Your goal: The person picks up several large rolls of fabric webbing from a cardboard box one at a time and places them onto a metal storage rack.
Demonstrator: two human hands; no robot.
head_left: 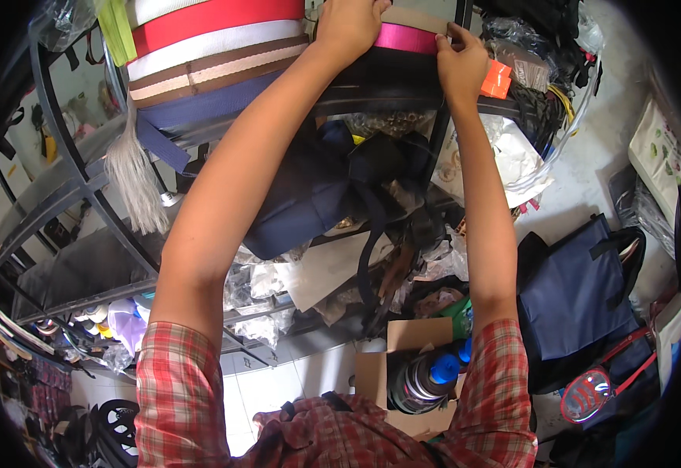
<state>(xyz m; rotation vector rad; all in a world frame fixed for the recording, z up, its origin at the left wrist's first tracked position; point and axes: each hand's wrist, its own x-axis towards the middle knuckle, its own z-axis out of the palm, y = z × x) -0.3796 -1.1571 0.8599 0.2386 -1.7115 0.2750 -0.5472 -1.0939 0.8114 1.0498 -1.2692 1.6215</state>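
Note:
Both my arms reach up to a stack of webbing rolls on a black metal rack. My left hand [348, 33] is at the top edge of the view with its fingers curled in, beside the beige webbing roll [412, 17]; what its fingers hold is hidden. At the right end of that roll, my right hand [464, 64] has its thumb and forefinger closed on the edge. A bright pink roll [407, 38] lies directly under the beige one, above black webbing [387, 69]. Red webbing [219, 25], white, brown-and-beige and navy webbing [208, 105] are stacked to the left.
Grey fringe [134, 171] hangs off the rack [95, 187]. An orange packet [496, 79] sits beside my right wrist. Navy bags [301, 207] and plastic wraps fill lower shelves. Below stands a cardboard box [370, 382] with blue-capped bottles [443, 368]; a navy tote [574, 288] is at right.

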